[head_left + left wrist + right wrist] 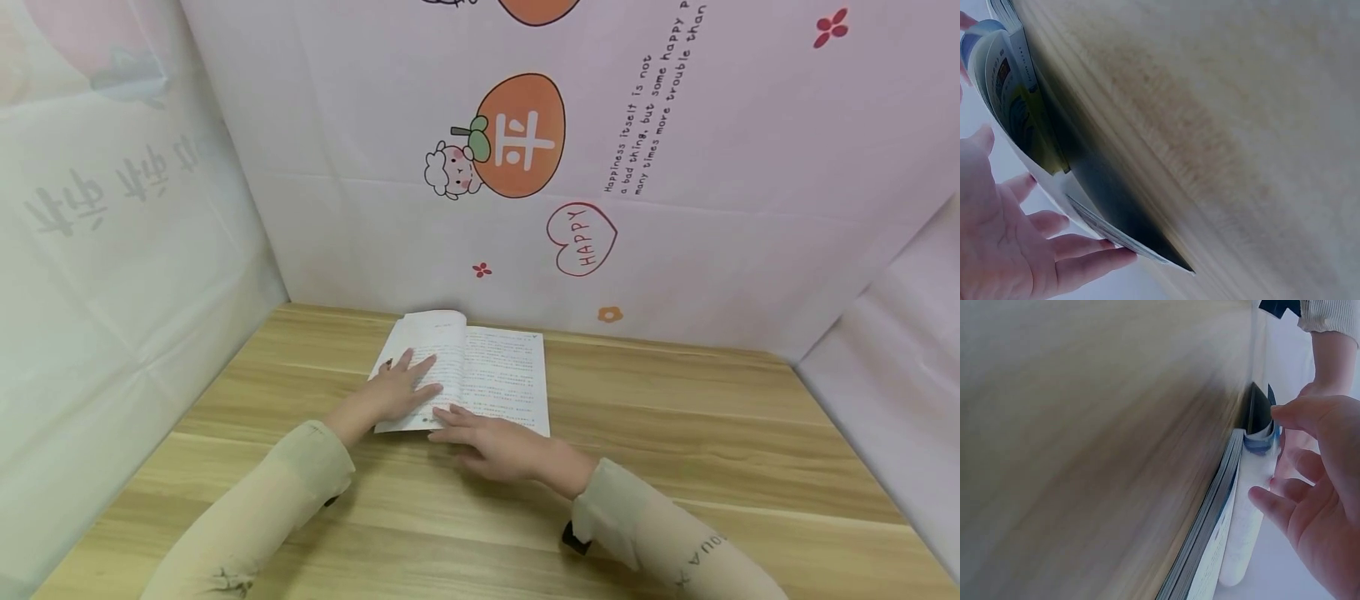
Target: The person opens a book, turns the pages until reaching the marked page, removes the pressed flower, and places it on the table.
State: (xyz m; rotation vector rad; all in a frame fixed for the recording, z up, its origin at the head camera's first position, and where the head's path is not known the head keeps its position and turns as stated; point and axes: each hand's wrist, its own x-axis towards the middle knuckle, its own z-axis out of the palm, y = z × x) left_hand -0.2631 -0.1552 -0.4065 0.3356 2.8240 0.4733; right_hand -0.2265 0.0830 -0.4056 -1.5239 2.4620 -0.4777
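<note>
An open book (506,375) lies on the wooden table close to the back wall, its left-hand pages bulging up beside the spine. My left hand (397,390) rests spread out on the left page (442,333), fingers apart. At the lower edge of the book, near the spine, is my right hand (491,443), its fingertips over the bottom of the left page. The left wrist view shows the book's lower edge (1019,100) bowed, with a coloured picture inside. Seen from the right wrist, the right hand's fingers (1272,506) are loosely bent beside the raised pages (1250,512).
Wood-grain table (675,417) surrounds the book. White printed cloth (375,167) hangs as a wall behind it, with more cloth on the left and right. A dark band (576,537) shows under the right sleeve.
</note>
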